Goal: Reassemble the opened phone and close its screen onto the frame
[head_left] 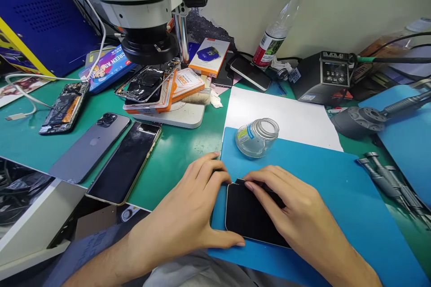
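A phone (251, 213) with a black screen lies face up on the blue mat (323, 184). My left hand (193, 208) is curved around its left end, thumb along the near edge and fingertips at the far left corner. Between the thumb and forefinger of my right hand (291, 204) is a thin, dark, flat piece (240, 181) at the phone's far edge. That hand covers the right part of the phone. A clear glass jar (256, 138) stands on the mat just beyond both hands.
Left of the mat lie a purple-grey phone (90, 145), a dark-screened phone (126, 161) and an opened phone (65, 107). A microscope (148, 9) overhangs stacked boxes and phone parts. Behind are a bottle (279, 27) and a black device (321, 76); metal nozzles (392, 179) lie right.
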`<move>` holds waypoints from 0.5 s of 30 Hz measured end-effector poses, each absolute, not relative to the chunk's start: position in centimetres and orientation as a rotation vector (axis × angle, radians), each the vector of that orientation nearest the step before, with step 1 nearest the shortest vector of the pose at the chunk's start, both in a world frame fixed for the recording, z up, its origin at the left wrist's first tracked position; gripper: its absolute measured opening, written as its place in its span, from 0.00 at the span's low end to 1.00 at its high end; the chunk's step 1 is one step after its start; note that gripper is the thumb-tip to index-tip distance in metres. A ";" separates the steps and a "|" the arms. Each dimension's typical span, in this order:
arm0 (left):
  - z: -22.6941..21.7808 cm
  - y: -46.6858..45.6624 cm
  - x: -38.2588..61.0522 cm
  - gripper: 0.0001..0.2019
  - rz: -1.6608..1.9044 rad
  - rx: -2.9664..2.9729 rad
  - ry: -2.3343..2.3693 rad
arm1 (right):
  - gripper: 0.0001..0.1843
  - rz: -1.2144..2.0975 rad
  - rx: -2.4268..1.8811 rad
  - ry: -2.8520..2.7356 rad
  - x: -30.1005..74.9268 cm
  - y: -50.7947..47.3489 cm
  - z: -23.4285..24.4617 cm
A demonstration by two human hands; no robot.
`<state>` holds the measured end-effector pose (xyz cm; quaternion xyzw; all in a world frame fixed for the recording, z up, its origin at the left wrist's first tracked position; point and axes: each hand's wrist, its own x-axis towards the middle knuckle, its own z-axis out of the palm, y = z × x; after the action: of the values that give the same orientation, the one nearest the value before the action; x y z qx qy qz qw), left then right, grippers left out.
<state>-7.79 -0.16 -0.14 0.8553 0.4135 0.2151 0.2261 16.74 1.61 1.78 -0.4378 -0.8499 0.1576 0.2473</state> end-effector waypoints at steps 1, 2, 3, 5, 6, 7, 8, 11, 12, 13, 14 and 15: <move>-0.1 -0.2 -7.8 0.42 0.602 2.358 1.138 | 0.10 0.430 -1.192 -2.316 16.8 1.6 1.8; -0.1 -0.2 -7.8 0.42 0.610 2.358 1.136 | 0.10 0.432 -1.191 -2.316 16.8 1.7 1.7; -0.1 -0.2 -7.8 0.42 0.617 2.359 1.134 | 0.10 0.432 -1.190 -2.316 16.8 1.7 1.7; -0.1 -0.3 -7.8 0.41 0.624 2.358 1.134 | 0.09 0.423 -1.182 -2.325 16.8 1.7 1.6; -0.1 -0.3 -7.8 0.41 0.625 2.359 1.136 | 0.09 0.408 -1.176 -2.333 16.8 1.7 1.7; -0.1 -0.3 -7.8 0.42 0.626 2.361 1.139 | 0.08 0.383 -1.168 -2.346 16.8 1.7 1.7; -0.1 -0.3 -7.8 0.42 0.627 2.364 1.142 | 0.08 0.349 -1.161 -2.367 16.8 1.6 1.7; -0.1 -0.1 -7.7 0.42 0.634 2.370 1.144 | 0.09 0.169 -1.125 -2.460 16.7 1.5 2.1; -0.1 -0.1 -7.7 0.42 0.636 2.369 1.141 | 0.10 0.097 -1.110 -2.498 16.6 1.4 2.2; -0.1 0.0 -7.7 0.42 0.638 2.368 1.138 | 0.11 0.027 -1.097 -2.534 16.6 1.4 2.4; -0.1 0.1 -7.7 0.42 0.639 2.365 1.134 | 0.13 -0.031 -1.089 -2.567 16.5 1.5 2.5; -0.1 0.1 -7.7 0.42 0.638 2.362 1.132 | 0.14 -0.076 -1.081 -2.593 16.4 1.6 2.6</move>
<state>-7.71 0.08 -0.10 0.8544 0.4096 0.2309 0.2212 16.43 1.56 2.63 -0.3792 -0.9101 -0.0267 0.1648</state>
